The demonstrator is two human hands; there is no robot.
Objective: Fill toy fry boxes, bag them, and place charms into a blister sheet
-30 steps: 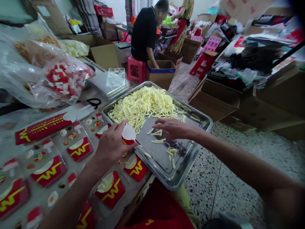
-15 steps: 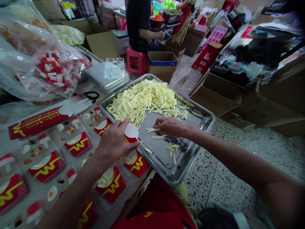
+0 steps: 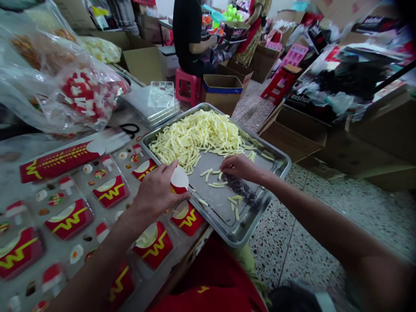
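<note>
My left hand [image 3: 157, 186] is closed around a small red paper fry carton [image 3: 180, 180] with a white inside, above the left edge of a metal tray [image 3: 227, 238]. Inside the tray, my right hand [image 3: 242, 168] has its fingers pinched together low over the bottom. A pale yellow french-fry piece [image 3: 220, 176] shows at its fingertips, partly covered by them. Several loose pieces [image 3: 217, 185] lie just left of and below that hand. A large heap of the same fry pieces [image 3: 198, 134] fills the far side of the tray.
On the table at left lie clear packs with red cartons [image 3: 112, 192] and small toy foods. Behind them are scissors [image 3: 130, 129], stacked clear plastic trays [image 3: 156, 104] and a bag of red-and-white pieces [image 3: 81, 95]. A person [image 3: 188, 39] sits beyond, near cardboard boxes [image 3: 222, 93].
My right hand has moved slightly right and away, leaving several fry pieces where its fingertips were. My left hand still holds the carton in nearly the same place. The view has shifted slightly.
</note>
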